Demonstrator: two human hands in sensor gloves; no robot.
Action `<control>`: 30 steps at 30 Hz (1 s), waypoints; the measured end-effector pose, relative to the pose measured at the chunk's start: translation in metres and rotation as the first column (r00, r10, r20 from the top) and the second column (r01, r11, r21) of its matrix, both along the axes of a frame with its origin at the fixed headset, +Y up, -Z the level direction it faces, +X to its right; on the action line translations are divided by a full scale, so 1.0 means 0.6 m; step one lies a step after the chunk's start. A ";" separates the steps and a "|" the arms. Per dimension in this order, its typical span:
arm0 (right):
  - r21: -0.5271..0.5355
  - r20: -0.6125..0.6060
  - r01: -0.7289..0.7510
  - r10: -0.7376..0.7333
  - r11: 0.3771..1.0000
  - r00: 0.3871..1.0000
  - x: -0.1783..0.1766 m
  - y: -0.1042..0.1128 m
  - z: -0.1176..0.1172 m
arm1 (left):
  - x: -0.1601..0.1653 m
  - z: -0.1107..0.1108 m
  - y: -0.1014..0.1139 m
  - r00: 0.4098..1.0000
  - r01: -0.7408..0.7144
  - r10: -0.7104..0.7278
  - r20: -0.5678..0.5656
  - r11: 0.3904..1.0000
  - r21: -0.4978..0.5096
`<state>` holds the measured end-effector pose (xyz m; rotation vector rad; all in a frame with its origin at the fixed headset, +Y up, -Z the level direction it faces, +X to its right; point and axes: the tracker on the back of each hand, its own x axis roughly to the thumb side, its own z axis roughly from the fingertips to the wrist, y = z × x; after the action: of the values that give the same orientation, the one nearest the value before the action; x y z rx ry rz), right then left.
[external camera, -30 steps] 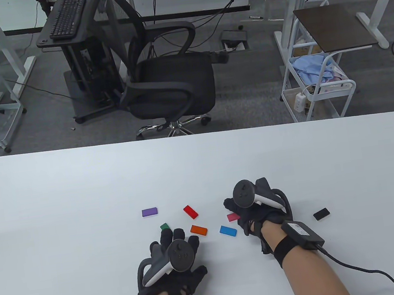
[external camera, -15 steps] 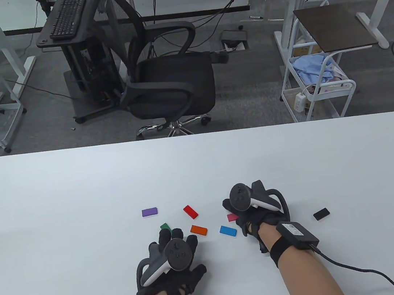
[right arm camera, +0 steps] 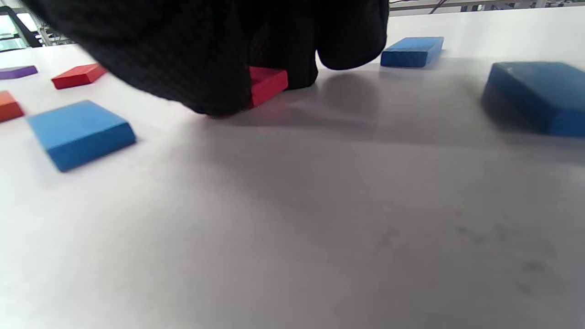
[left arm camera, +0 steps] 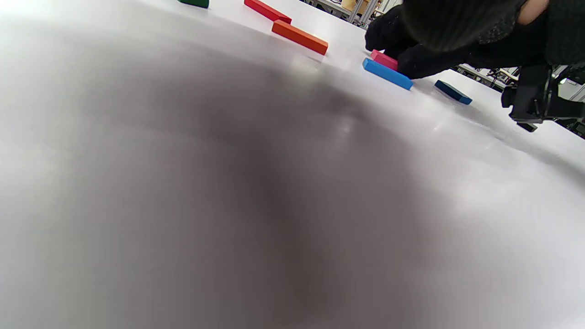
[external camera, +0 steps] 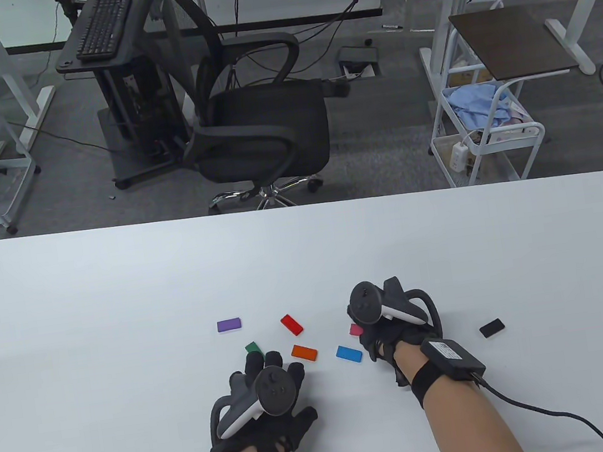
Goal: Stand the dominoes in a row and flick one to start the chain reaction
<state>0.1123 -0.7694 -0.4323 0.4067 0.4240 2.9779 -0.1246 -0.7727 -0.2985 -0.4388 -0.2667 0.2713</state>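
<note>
**Right hand on the pink domino, left hand resting flat**

Table view: On the white bench [external camera: 121,296] the dominoes lie flat and scattered, none stands. The purple domino [external camera: 229,325] is farthest left, then the green domino [external camera: 252,348], the red domino [external camera: 291,324], the orange domino [external camera: 304,353] and the blue domino [external camera: 348,353]. The black domino [external camera: 491,328] lies apart on the right side. The left hand [external camera: 263,411] rests on the bench with its fingers straight, the tips just beside the green and orange pieces; its grip is apart and holds nothing. The right hand [external camera: 389,331] is bent down over the pink domino [external camera: 356,329], of which only one corner shows. A black box [external camera: 452,357] is strapped on the right wrist and carries a small white label, too small to read. A cable [external camera: 535,410] runs from it to the bottom edge.

Left wrist view: The bench fills most of the picture, blurred. Far at the top the right hand [left arm camera: 411,50] touches the pink domino [left arm camera: 383,59], which lies just behind the blue domino [left arm camera: 387,73]. The orange domino [left arm camera: 299,37] and red domino [left arm camera: 267,10] lie more to the left.

Right wrist view: The gloved fingers [right arm camera: 205,68] curl around the pink domino [right arm camera: 267,84], thumb on one side and fingers on the other, so the grip is clamped on it. The piece is low at the bench; I cannot tell if it is lifted. No writing is readable on any domino.
</note>
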 end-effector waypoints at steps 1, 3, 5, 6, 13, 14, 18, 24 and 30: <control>0.007 -0.002 -0.009 0.009 1.000 1.000 0.001 0.001 0.000 | 0.000 0.000 0.000 1.000 -0.004 0.004 0.000 1.000 0.000; 0.013 -0.004 -0.002 0.002 1.000 1.000 0.003 0.003 0.002 | 0.000 0.000 0.000 1.000 -0.006 0.006 -0.001 1.000 0.004; 0.014 0.013 0.025 -0.025 1.000 1.000 0.009 0.006 0.002 | -0.001 -0.001 0.000 1.000 -0.011 0.011 -0.004 1.000 0.005; 0.009 0.024 0.055 -0.056 0.998 0.998 0.013 0.007 0.002 | -0.002 -0.001 0.000 1.000 -0.011 0.011 -0.005 1.000 0.005; -0.017 0.119 0.256 -0.252 0.967 0.960 0.042 0.015 0.000 | -0.002 -0.002 0.000 1.000 -0.018 0.018 -0.008 1.000 0.008; -0.028 0.131 0.293 -0.288 0.956 0.949 0.047 0.015 -0.001 | -0.003 -0.002 0.000 1.000 -0.018 0.018 -0.008 1.000 0.009; -0.047 0.162 0.376 -0.364 0.926 0.917 0.056 0.014 -0.002 | -0.003 -0.002 0.000 1.000 -0.019 0.019 -0.009 1.000 0.010; -0.049 0.184 0.456 -0.441 0.889 0.879 0.061 0.012 -0.003 | -0.003 -0.001 -0.001 1.000 -0.016 0.016 -0.010 1.000 0.007; -0.063 0.183 0.463 -0.446 0.884 0.876 0.062 0.002 -0.004 | -0.003 -0.001 -0.001 1.000 -0.018 0.018 -0.010 1.000 0.005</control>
<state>0.1496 -0.7681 -0.4349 0.2107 0.3990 2.4913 -0.1264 -0.7732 -0.2993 -0.4301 -0.2615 0.2902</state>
